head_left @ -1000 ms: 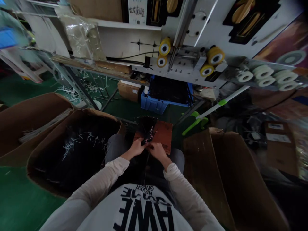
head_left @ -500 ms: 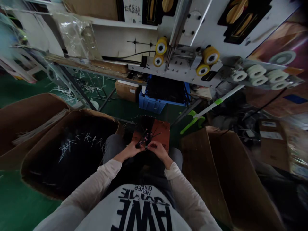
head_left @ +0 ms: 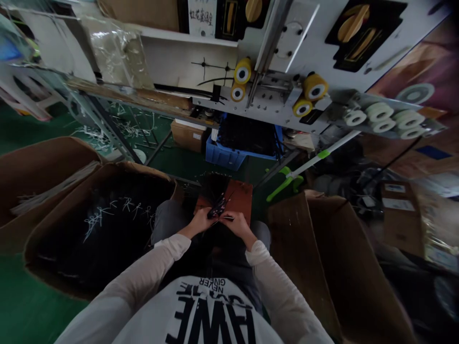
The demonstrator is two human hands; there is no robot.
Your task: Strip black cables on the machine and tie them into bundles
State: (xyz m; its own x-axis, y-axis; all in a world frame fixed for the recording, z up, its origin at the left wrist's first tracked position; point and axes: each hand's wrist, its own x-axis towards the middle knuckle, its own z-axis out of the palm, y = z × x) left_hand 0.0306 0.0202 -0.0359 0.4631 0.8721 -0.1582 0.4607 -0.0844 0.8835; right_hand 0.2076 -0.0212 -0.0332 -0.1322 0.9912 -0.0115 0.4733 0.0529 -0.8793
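My left hand (head_left: 201,221) is closed around a bundle of thin black strands (head_left: 218,207) with small pale pinkish ends. Close beside it, my right hand (head_left: 236,223) pinches a thin white tie (head_left: 228,218) at the near end of the bundle. The fingertips of both hands nearly meet. Under them, between the knees, is a reddish-brown board (head_left: 241,197), with more dark strands lying on its far left part. How the tie runs around the bundle is too small and dark to make out.
On the left stands a cardboard box (head_left: 32,267) of black bundles with white ties. An open cardboard box (head_left: 287,229) is on the right. Ahead are a machine with yellow rollers (head_left: 243,71), a blue crate (head_left: 224,155) and a green-and-white stand (head_left: 287,184).
My left hand has shifted slightly up and right, closer to my right hand. The bundle has tilted to the right, and less of the white tie shows between the hands.
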